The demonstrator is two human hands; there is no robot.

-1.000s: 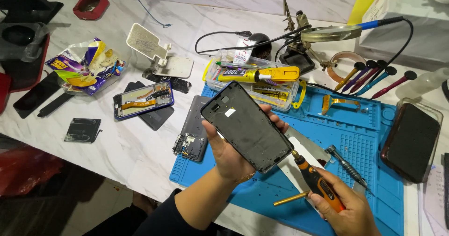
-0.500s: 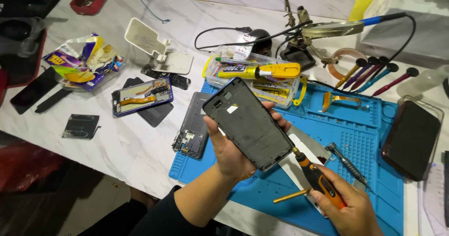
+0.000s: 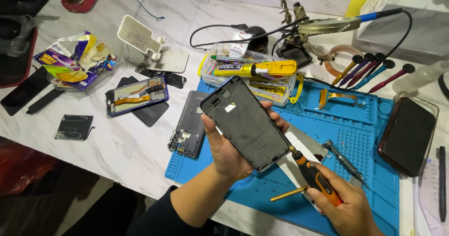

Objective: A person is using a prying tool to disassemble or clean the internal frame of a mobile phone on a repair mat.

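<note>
My left hand [image 3: 230, 148] grips a black phone frame [image 3: 245, 121], held tilted above the blue work mat [image 3: 360, 123]. Its inner side faces up and carries a small white sticker. My right hand [image 3: 348, 207] holds an orange and black electric screwdriver [image 3: 314, 177]. The tool's tip touches the lower right edge of the frame. A brass-coloured rod [image 3: 288, 194] lies on the mat just left of my right hand. A grey screwdriver [image 3: 343, 161] lies to the right of the tool.
A dark phone board [image 3: 187, 133] lies at the mat's left edge. A clear box with a yellow glue tube [image 3: 255, 69] stands behind. An opened phone [image 3: 136, 94], a snack packet [image 3: 75, 60], a dark phone [image 3: 406, 135] and coloured screwdrivers [image 3: 369, 72] surround the mat.
The view has shifted slightly. Both hands keep their grips, and the screwdriver tip stays at the frame's lower edge.
</note>
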